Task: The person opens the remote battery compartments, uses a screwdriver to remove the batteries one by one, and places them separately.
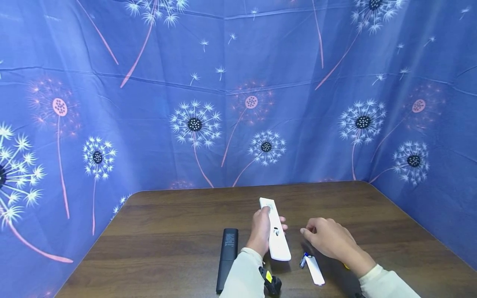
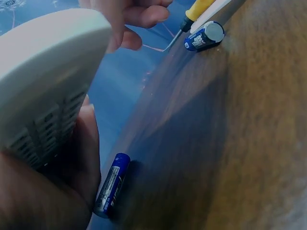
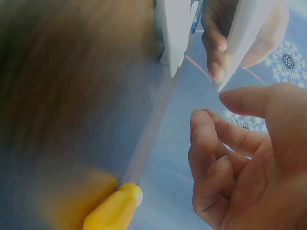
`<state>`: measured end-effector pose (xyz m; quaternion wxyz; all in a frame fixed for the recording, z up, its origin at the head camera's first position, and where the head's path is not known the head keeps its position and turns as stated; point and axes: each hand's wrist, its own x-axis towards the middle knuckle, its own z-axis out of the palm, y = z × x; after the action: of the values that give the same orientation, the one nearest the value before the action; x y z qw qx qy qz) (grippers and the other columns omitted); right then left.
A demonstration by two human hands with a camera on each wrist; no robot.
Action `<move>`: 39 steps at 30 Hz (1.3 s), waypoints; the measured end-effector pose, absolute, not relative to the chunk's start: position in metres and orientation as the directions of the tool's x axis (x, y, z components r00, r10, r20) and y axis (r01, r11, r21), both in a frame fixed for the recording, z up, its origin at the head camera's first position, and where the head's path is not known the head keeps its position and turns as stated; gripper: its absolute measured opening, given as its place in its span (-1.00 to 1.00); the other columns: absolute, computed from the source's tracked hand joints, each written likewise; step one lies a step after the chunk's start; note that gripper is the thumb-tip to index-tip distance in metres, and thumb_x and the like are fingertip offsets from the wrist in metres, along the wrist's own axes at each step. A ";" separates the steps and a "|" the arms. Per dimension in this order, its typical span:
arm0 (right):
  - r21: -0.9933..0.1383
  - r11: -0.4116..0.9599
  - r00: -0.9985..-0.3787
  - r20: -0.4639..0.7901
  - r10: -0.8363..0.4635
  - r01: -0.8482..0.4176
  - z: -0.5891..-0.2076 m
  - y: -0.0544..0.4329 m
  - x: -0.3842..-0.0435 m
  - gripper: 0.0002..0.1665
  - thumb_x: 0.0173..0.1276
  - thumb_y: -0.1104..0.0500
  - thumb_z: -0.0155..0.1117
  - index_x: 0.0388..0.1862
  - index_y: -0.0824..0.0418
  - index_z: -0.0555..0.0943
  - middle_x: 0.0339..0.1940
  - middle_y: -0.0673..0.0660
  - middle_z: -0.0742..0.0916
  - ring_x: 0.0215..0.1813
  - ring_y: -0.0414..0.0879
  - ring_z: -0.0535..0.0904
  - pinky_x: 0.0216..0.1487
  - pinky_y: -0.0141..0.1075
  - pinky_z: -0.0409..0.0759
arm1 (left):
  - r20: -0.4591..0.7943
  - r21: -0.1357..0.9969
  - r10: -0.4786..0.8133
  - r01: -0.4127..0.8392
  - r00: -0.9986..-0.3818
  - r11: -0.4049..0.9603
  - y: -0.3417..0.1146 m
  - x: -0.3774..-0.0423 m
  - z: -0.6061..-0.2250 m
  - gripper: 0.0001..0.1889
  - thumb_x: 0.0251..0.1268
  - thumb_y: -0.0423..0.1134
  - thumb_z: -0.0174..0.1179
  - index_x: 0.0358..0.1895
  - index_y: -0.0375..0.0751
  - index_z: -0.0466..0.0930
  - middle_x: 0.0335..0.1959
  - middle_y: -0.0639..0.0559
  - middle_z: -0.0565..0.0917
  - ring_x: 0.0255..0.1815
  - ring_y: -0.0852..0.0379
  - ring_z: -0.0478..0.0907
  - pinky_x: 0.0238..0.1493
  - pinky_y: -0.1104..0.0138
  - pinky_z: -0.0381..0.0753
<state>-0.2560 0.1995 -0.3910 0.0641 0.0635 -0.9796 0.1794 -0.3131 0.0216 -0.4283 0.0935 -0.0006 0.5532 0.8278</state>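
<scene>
My left hand (image 1: pixel 259 232) grips a white remote control (image 1: pixel 279 244), thumb on its upturned back, fingertips round the far edge. Its rows of buttons (image 2: pixel 50 127) face downward in the left wrist view. A small dark opening shows midway along the back. To the right, my right hand (image 1: pixel 331 238) hovers over the table, fingers loosely bent, with a gap between thumb and forefinger and nothing held. Below it lies a white battery cover (image 1: pixel 316 272) with a blue battery (image 1: pixel 303 260) at its end. The left wrist view has another blue battery (image 2: pixel 113 186) on the table.
A black remote control (image 1: pixel 226 258) lies left of my left forearm. A screwdriver with a yellow handle (image 2: pixel 199 8) rests beside the white cover, mostly hidden by my right hand in the head view. Blue dandelion-print cloth (image 1: pixel 231 136) hangs behind the wooden table (image 1: pixel 167 231).
</scene>
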 end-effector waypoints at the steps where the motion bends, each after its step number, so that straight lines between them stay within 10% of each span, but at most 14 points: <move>1: -0.343 0.928 -0.983 0.151 -0.102 -0.149 -0.391 0.200 -0.256 -0.80 0.40 0.00 0.31 -0.34 0.07 0.71 -0.58 -0.12 0.58 -0.56 -0.17 0.42 -0.57 -0.21 0.34 | -0.110 0.922 0.137 -0.152 -0.984 -0.356 0.023 -0.313 -0.427 -0.52 0.57 -0.12 -0.26 0.30 -0.44 0.22 -0.25 -0.27 0.70 -0.47 0.03 0.70 -0.41 0.23 0.62; 13: -0.374 0.913 -0.978 0.184 -0.099 -0.163 -0.383 0.205 -0.249 -0.80 0.41 -0.02 0.30 -0.30 0.06 0.71 -0.53 -0.12 0.62 -0.56 -0.17 0.42 -0.56 -0.20 0.35 | -0.036 0.992 0.032 -0.040 -0.999 -0.119 0.042 -0.305 -0.416 -0.66 0.47 -0.30 -0.03 0.18 -0.43 0.28 -0.38 -0.22 0.61 -0.64 0.02 0.64 -0.53 0.21 0.66; 23: -0.429 0.887 -0.976 0.199 -0.093 -0.172 -0.381 0.203 -0.244 -0.80 0.40 -0.04 0.31 -0.33 0.03 0.70 -0.47 -0.14 0.66 -0.50 -0.19 0.46 -0.51 -0.17 0.40 | 0.049 0.947 -0.053 0.030 -0.997 0.319 0.043 -0.295 -0.415 -0.63 0.29 -0.25 0.21 0.09 -0.37 0.45 -0.34 -0.10 0.58 -0.39 0.07 0.56 -0.36 0.25 0.55; 39: -0.556 0.807 -0.974 0.202 -0.104 -0.201 -0.349 0.185 -0.245 -0.85 0.40 0.04 0.30 -0.35 0.03 0.70 -0.54 -0.10 0.61 -0.58 -0.14 0.41 -0.55 -0.22 0.32 | 0.066 0.854 -0.064 0.023 -0.996 0.519 0.051 -0.282 -0.418 -0.61 0.29 -0.20 0.27 0.04 -0.39 0.45 -0.41 -0.07 0.57 -0.43 0.04 0.54 -0.41 0.20 0.54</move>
<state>-0.2446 0.1852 -0.3487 0.0809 0.0804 -0.9470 0.3003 -0.2825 0.0508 -0.4181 -0.0447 -0.0117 0.8704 0.4901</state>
